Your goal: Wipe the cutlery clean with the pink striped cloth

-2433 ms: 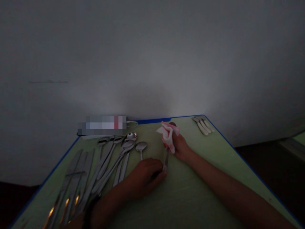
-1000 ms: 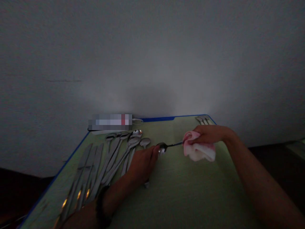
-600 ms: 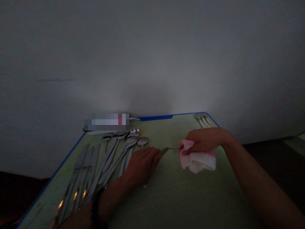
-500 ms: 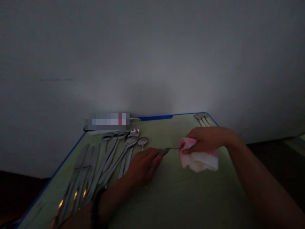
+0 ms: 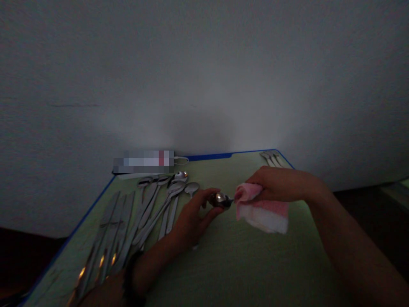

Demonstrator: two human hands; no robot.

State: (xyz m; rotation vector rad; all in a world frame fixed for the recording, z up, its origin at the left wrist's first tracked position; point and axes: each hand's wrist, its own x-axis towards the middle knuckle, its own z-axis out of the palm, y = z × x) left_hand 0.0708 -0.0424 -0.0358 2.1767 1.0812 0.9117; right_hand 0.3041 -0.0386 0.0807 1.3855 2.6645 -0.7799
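A spoon [image 5: 221,199] is held above the table, its shiny bowl between the thumb and fingers of my left hand [image 5: 193,217]. Its neck runs rightward into a pink-and-white cloth [image 5: 265,212], which hides the handle. My right hand [image 5: 276,183] is closed on that cloth, with a white end hanging down. Just left of my left hand lies a small spoon [image 5: 192,186]. Beyond it several spoons [image 5: 175,186] lie in an overlapping bunch, partly behind my left forearm.
Several knives [image 5: 110,217] lie side by side on the left of the pale green table [image 5: 252,264]. Several forks [image 5: 271,158] rest at the far right corner. A blurred-out box-like object [image 5: 143,162] stands at the back left, against the grey wall [image 5: 204,85].
My left hand has shifted its fingers, and the spoon's bowl now shows between them. The right hand and cloth have moved slightly left, closer to the bowl.
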